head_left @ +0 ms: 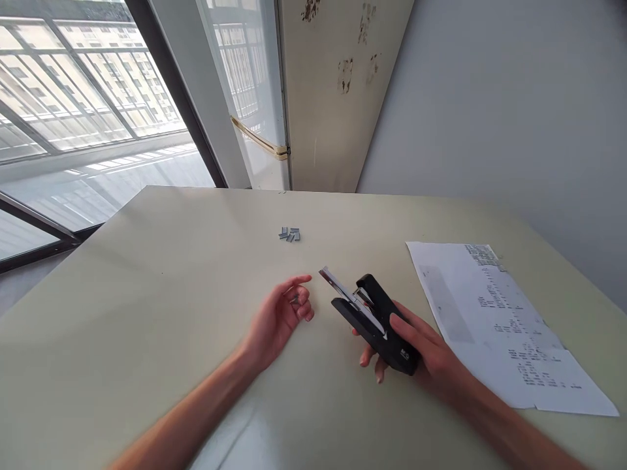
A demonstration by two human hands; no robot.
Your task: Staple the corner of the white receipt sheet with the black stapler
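Note:
My right hand [416, 346] grips a black stapler [375, 320] just above the pale table [161, 313]. Its top is swung open and the metal staple rail [337, 287] sticks out toward the upper left. My left hand [281, 316] hovers just left of that rail, palm turned up, fingers curled in a pinch around a small grey strip of staples [294, 299]. A little pile of loose staple strips [289, 234] lies farther back on the table, beyond both hands.
A printed sheet of paper [499, 320] lies on the table's right side, next to my right forearm. Behind the table stand a stained cream cabinet [337, 98], a grey wall and large windows at the left.

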